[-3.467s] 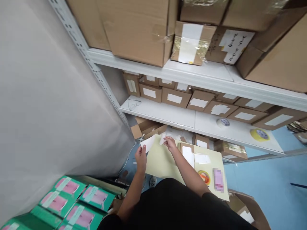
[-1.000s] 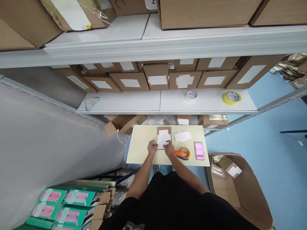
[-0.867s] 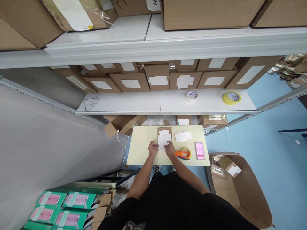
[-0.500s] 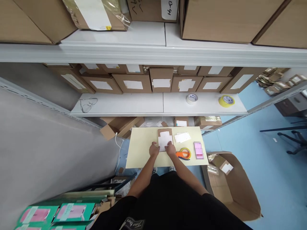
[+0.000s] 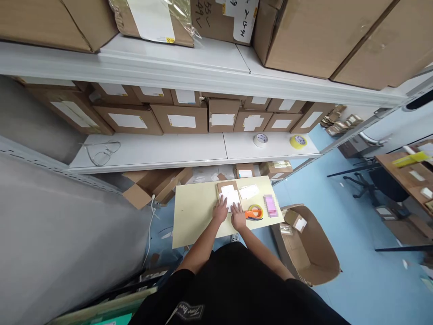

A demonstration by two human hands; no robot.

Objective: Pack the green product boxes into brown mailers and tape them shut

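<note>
A small cardboard box [image 5: 221, 185] lies flat on a pale yellow board [image 5: 192, 207], with a white label [image 5: 230, 193] covering most of its top. My left hand [image 5: 220, 210] rests on the label's left side, fingers stretched out. Near its lower right edge, my right hand [image 5: 238, 217] lies with fingers extended flat on it. Neither hand grips anything. Just right of my right hand is an orange tape dispenser [image 5: 250, 213] with a yellow roll. White paper slips [image 5: 249, 192] lie beyond it, and a blurred pink item [image 5: 270, 206] sits at the board's right.
A white shelf [image 5: 169, 149] behind the board holds glasses [image 5: 103, 153], a white tape roll [image 5: 260, 140], a yellow tape roll [image 5: 298, 141] and labelled boxes [image 5: 182, 119]. An open carton [image 5: 321, 243] containing parcels stands on the floor at right. An open box [image 5: 158, 180] sits under the shelf.
My fingers have gone from bunched at the label's lower edge to spread flat on top of it. The camera view has turned to the right, showing a desk there.
</note>
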